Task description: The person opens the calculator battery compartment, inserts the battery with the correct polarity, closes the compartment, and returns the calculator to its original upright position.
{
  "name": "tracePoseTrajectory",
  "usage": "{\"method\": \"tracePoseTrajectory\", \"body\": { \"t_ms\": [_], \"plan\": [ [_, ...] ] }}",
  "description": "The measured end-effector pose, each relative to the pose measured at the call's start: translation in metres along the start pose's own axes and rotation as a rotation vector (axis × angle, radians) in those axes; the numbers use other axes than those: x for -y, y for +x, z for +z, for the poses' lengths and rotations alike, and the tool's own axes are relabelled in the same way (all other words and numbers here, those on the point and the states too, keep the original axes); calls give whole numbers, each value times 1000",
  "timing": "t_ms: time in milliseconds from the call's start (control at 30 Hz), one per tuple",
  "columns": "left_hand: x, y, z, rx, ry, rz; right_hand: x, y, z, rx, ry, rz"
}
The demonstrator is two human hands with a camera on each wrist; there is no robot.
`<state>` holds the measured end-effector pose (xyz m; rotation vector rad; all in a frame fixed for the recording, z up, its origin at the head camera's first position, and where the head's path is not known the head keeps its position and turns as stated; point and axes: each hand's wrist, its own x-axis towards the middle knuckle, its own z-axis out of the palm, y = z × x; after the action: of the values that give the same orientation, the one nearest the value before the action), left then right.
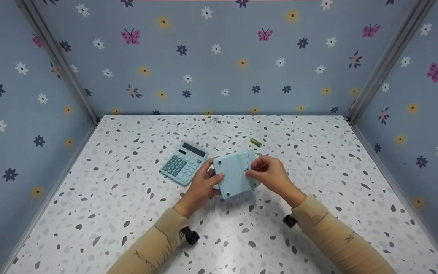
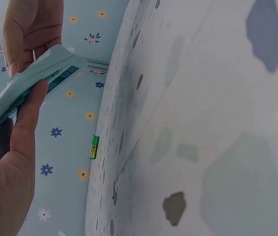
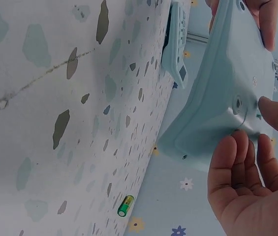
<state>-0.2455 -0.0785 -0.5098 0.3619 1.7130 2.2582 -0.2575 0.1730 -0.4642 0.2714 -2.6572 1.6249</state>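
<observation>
My left hand [image 1: 200,185] grips a light blue calculator [image 1: 235,176] by its left side, thumb on the back casing and fingers beneath. Its back faces up, showing small dark feet at the corners, and in the left wrist view its display side points down. At the far right end of the casing, my right hand [image 1: 274,176] has curled fingers and thumb pinching around the battery cover area, beside a round recess. The fingertips partly hide that spot. Beyond the calculator, a green AA-type battery [image 1: 256,142] lies on the table.
A second light blue calculator [image 1: 185,163] lies face up on the speckled table [image 1: 127,228], left of the held one and close to my left hand. Flower-patterned panels [image 1: 219,57] stand around the back and sides of the table.
</observation>
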Motion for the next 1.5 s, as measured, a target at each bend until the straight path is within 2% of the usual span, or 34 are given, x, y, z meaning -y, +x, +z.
{"method": "tracePoseTrajectory", "body": {
  "t_ms": [267, 433, 700, 1033, 1500],
  "plan": [
    [-1, 0, -1, -16, 5, -8, -1, 2, -2, -4, -14, 38],
    [-1, 0, -3, -11, -14, -16, -2, 5, -2, -18, -23, 96],
    [-2, -1, -4, -2, -33, -7, -5, 7, -3, 53, 9, 173],
    [-3, -1, -4, -25, -35, -26, -7, 6, -2, 80, 51, 129],
    [-1, -2, -4, -2, -26, -22, -9, 4, 0, 64, 41, 126]
  ]
}}
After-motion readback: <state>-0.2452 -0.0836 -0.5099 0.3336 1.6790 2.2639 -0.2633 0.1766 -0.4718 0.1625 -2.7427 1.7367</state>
